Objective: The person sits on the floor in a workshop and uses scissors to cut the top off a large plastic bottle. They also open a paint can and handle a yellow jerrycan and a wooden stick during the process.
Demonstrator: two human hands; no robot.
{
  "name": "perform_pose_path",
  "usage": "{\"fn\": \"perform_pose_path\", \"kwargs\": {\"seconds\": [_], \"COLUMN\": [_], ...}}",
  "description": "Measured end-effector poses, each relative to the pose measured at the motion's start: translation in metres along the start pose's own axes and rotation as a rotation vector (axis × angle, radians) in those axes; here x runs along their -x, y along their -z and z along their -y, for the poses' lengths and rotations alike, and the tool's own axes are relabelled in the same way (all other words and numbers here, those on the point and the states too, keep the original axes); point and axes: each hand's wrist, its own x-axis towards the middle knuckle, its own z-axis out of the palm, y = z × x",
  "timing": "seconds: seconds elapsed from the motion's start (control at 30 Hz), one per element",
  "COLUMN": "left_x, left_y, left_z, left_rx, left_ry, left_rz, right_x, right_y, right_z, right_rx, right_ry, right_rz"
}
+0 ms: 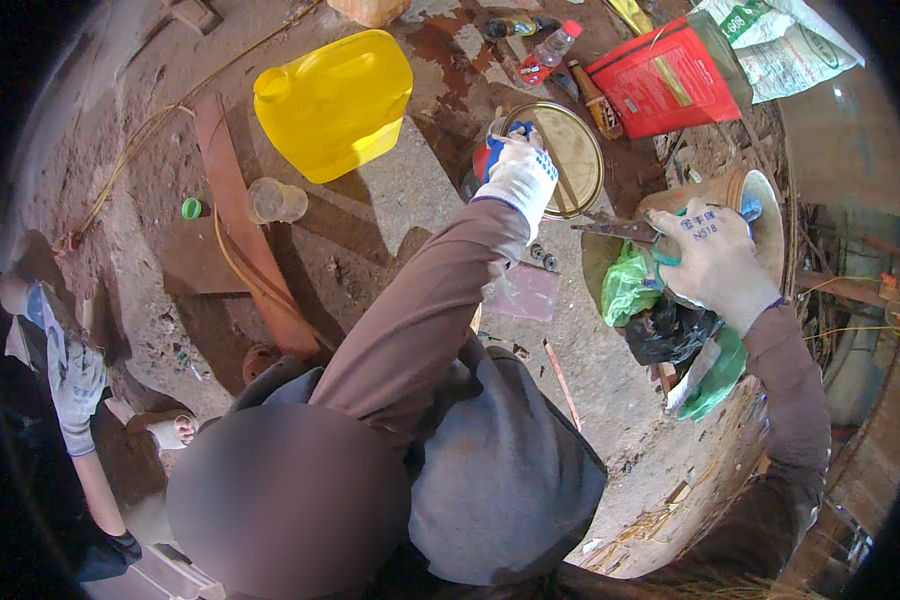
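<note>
In a white glove with blue fingers, my left hand [520, 165] is closed on the left rim of a round metal tin [578, 165]. The tin's gold-coloured round face points up, with a narrow strip across it. My right hand [705, 250], also gloved, is closed around the green handles of a pair of shears [618, 230]. Their dark blades point left, just below the tin's lower right rim. Behind the right hand, a wide pale container [763, 215] lies tipped. Its far side is partly hidden by the hand.
A yellow jerrycan [345, 105] stands at upper left, near a clear cup [275, 201] and wooden plank [245, 240]. Bottles [550, 52] and a red rectangular can [670, 80] lie beyond the tin. Plastic bags [670, 328] sit below my right hand. Another person's gloved hand [74, 385] is at left.
</note>
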Motion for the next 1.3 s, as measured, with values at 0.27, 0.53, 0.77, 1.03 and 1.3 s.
{"fn": "perform_pose_path", "kwargs": {"seconds": [0.27, 0.53, 0.77, 1.03, 1.3], "left_x": [-0.006, -0.004, -0.006, -0.006, -0.009], "left_y": [-0.01, -0.009, -0.007, -0.021, -0.016], "left_z": [0.0, 0.001, 0.004, 0.002, 0.016], "left_rx": [-0.169, -0.189, -0.154, -0.173, -0.195], "left_ry": [-0.095, -0.104, -0.096, -0.078, -0.093], "left_rz": [-0.005, -0.054, -0.015, -0.15, -0.027], "right_x": [-0.024, -0.025, -0.019, -0.027, -0.027], "right_y": [0.022, 0.027, 0.026, 0.02, 0.011], "right_z": [0.009, 0.01, 0.009, -0.001, 0.01], "right_rx": [0.123, 0.101, 0.064, 0.007, -0.205], "right_ry": [-0.014, -0.026, -0.034, 0.106, -0.081], "right_rz": [0.168, 0.235, 0.23, 0.143, 0.19]}}
